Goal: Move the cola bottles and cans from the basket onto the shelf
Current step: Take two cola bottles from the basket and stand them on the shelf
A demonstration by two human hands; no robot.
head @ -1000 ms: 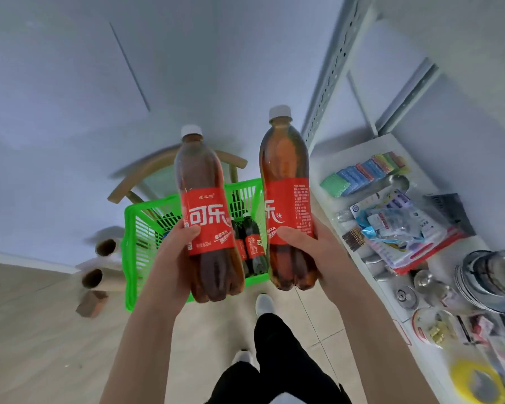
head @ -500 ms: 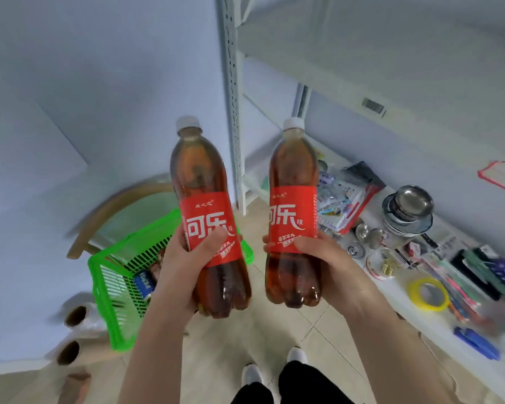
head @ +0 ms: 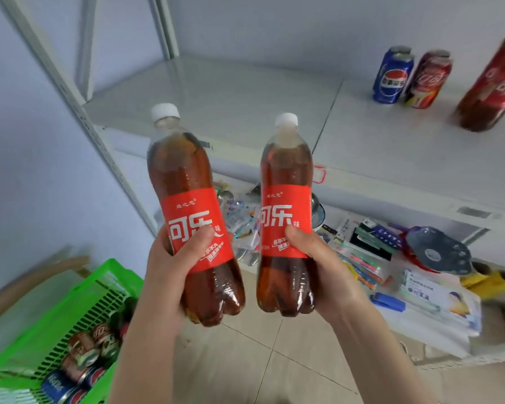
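My left hand (head: pixel 169 275) grips a cola bottle (head: pixel 187 205) with a red label and white cap, held upright. Beside it, my right hand (head: pixel 324 266) grips a second, matching cola bottle (head: pixel 286 199). Both are in front of the white shelf (head: pixel 245 106), below its board's level. On that shelf at the right stand a blue can (head: pixel 392 75), a red can (head: pixel 429 80) and a red-labelled bottle (head: pixel 496 80). The green basket (head: pixel 79 310) sits at the lower left with several cans (head: pixel 82 357) inside.
The lower shelf (head: pixel 438 345) is crowded with stationery, packets, tape rolls and metal bowls. White shelf uprights (head: pixel 70 83) rise at the left. A wooden chair back (head: pixel 35 281) curves behind the basket. Tiled floor (head: pixel 263 351) lies below my hands.
The view has swung right and upward from the basket to the shelf. Both hands carried their bottles along, and the upper shelf board with its cans has come into sight.
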